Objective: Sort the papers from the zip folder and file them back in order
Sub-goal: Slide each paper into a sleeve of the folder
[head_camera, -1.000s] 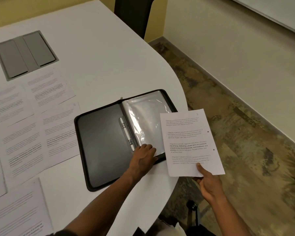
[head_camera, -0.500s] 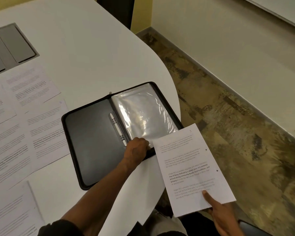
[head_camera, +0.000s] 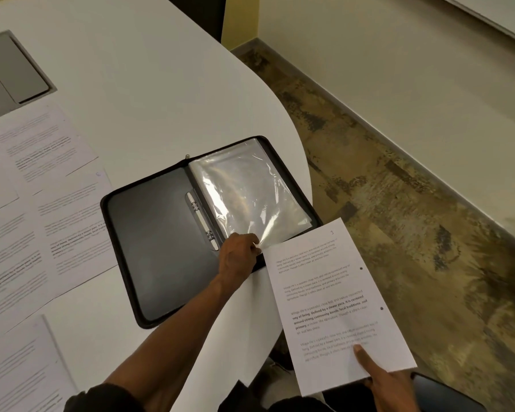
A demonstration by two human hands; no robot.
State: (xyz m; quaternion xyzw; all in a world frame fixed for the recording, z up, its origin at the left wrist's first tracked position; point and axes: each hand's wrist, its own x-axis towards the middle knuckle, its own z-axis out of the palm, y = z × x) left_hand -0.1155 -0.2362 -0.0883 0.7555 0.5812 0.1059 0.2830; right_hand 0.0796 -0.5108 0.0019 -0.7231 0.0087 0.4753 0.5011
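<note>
The zip folder [head_camera: 173, 242] lies open on the white table [head_camera: 149, 93], its dark inner cover toward 9 o'clock and a stack of clear plastic sleeves [head_camera: 247, 191] toward 3 o'clock of the ring binding. The left hand [head_camera: 239, 257] sits at the sleeves' 6 o'clock corner with fingers curled; it seems to pinch the top sleeve's edge, though the shine on the plastic makes the exact grip hard to read. The right hand [head_camera: 384, 379] grasps one printed sheet [head_camera: 336, 298] by its near edge, thumb on top, and the sheet's far corner reaches almost to the left fingertips. More papers [head_camera: 33, 221] lie spread over the table toward 9 o'clock of the folder, well apart from both hands.

The step in hand looks like sliding this sheet into the top sleeve. To do it well, the left hand should lift only one layer and hold the mouth open, since thin sleeves cling together. The sheet hangs past the table edge and is gripped at one end, so it will sag; steering its leading corner in first, then levelling it, should keep it from buckling. The page mark at the sheet's top corner is worth checking against the order before it goes in, and the punched edge should face the rings
</note>
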